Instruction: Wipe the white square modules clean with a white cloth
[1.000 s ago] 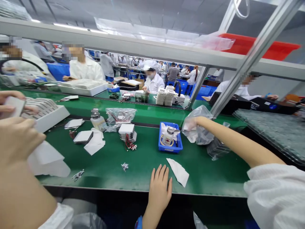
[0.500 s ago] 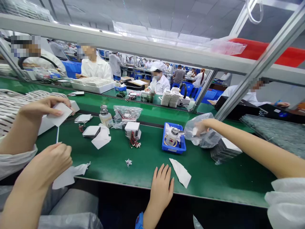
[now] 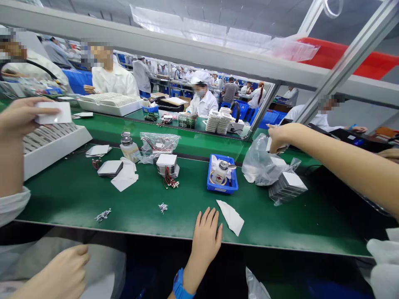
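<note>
- The right hand is raised over the far right part of the green surface, its fingers pinched on a flat piece that they mostly hide; the long axis of this piece cannot be told.
- The clear bag lies below the right hand and a little toward the tray side; whether the fingers touch it cannot be told.
- The stack of flat pieces sits below the right hand and slightly farther right, just beside the bag, with some clear film about it. Its layers show on the near side, and a white face shows on top.
- Of the 2 hands, the right is clearly nearer both bag and stack.
- The left hand rests palm down at the near edge, fingers loosely spread, grasping nothing.
- Just right of its fingertips lies 1 white paper, its long axis slanting from far left to near right.
- The blue tray, with 1 bottle inside, stands beyond the left hand, between it and the bag.
</note>
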`<action>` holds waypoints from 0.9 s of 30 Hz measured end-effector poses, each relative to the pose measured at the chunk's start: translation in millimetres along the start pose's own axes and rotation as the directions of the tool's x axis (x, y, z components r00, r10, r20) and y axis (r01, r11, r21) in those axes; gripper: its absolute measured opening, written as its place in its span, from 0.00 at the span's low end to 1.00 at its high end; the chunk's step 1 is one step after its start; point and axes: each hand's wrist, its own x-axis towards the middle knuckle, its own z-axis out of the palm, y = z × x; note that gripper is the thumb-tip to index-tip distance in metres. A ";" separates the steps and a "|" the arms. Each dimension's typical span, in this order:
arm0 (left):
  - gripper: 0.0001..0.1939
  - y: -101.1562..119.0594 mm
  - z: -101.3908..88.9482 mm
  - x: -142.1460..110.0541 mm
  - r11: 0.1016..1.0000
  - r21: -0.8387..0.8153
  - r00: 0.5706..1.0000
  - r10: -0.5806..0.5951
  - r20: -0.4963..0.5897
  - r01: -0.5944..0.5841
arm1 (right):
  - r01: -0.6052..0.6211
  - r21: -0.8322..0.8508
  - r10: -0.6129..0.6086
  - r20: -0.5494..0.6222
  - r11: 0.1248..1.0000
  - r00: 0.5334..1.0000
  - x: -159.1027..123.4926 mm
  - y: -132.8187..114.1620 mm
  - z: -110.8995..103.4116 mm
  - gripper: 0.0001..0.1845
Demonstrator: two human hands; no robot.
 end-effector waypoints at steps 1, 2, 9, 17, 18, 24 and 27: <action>0.19 0.7 1.0 -0.1 1.000 -0.027 1.000 -0.014 -0.002 0.014 | -0.055 -0.073 0.056 0.018 0.996 0.998 -9.8 -13.3 -5.6 0.14; 0.19 1.6 2.2 -0.2 0.998 -0.058 0.999 -0.033 -0.004 0.033 | -0.093 -0.139 0.098 0.025 0.986 0.995 -21.1 -29.3 -11.6 0.18; 0.18 4.7 7.4 -0.3 0.980 -0.171 0.995 -0.099 0.031 0.103 | 0.230 -0.456 -0.142 0.220 0.860 0.965 -110.7 -152.1 -38.2 0.25; 0.19 2.8 7.2 -0.5 0.979 -0.183 0.995 -0.087 0.041 0.093 | 0.269 -0.002 -0.193 0.692 0.963 0.695 -167.5 -113.5 40.4 0.31; 0.19 2.9 7.2 -0.6 0.979 -0.182 0.996 -0.086 0.037 0.091 | 0.189 0.006 -0.137 0.714 0.982 0.687 -166.1 -98.0 52.2 0.31; 0.19 3.1 7.1 -0.8 0.988 -0.135 0.997 -0.069 0.030 0.072 | 0.040 0.189 -0.159 0.676 0.981 0.719 -149.9 -34.6 119.4 0.37; 0.19 3.0 6.9 -0.7 0.991 -0.118 0.998 -0.060 0.036 0.064 | 0.017 0.243 -0.173 0.640 0.970 0.748 -150.5 -26.1 143.0 0.40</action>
